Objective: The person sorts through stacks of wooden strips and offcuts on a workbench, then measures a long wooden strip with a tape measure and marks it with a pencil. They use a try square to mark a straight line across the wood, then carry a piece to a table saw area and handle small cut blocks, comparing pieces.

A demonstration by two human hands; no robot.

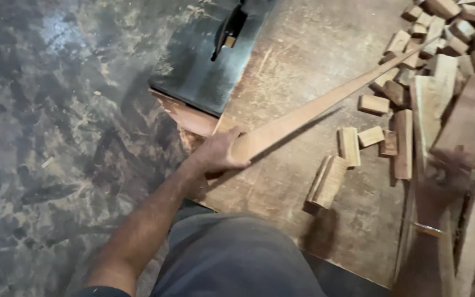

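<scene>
- The left hand (218, 153) is closed around the wide butt end of a long, thin, tapering strip of reddish-brown wood (314, 107), thumb on top.
- The strip's long axis runs on a diagonal from the hand at lower centre up to the right, narrowing to a fine point above the heap of short sawn wooden blocks (441, 49). It is lifted clear of the surface; its shadow falls on the board just below it.
- The right hand (441, 181) is blurred, with a metal bangle at the wrist; it is over long flat wooden planks (471, 118) at the right edge. I cannot tell how far it is open or whether it grips anything.
- Under both lies a worn brown plywood board (303, 49), with bare room below the strip's middle.
- A few loose blocks lie near the strip, one pale block (327, 180) nearest the person.
- A dark metal machine table (204, 71) stands beside the left hand, a black handle on it.
- Left of it spreads mottled grey concrete floor (56, 137).
</scene>
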